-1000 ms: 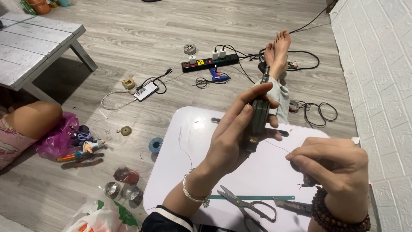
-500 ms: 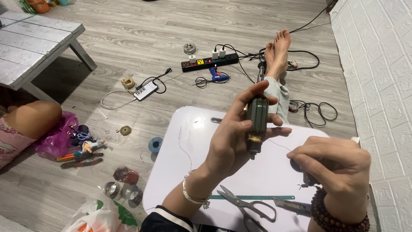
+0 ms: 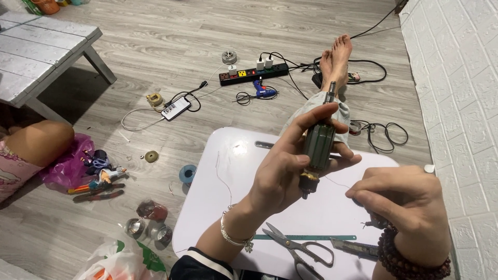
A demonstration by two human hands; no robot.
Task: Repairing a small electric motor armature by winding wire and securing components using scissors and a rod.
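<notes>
- Both hands are raised over a white lap table: the left hand grips one motor armature upright, thumb on one side, fingers wrapped round the other, its shaft pointing up toward the feet.
- Right hand is pinched shut on a thin wire that runs from the armature's lower end to its fingertips; what else sits under that hand is hard to make out.
- One bracelet on the left wrist, one bead band on the right.
- On the table: one pair of scissors, one green ruler, one utility knife partly hidden by the right wrist, and one loose strand of wire near the left edge.
- Two bare feet lie stretched out past the table, close together.
- On the floor: one black power strip with two white plugs in it, one blue glue gun just beside it, one phone on a white cable, one blue tape roll touching the table's edge.
- Three small round tins lie near the table's lower left corner; their contents cannot be told.
- One purple bag with tools lying beside it; another person's knee is cut off at the left edge.
- One grey low table is cropped at the upper left.
</notes>
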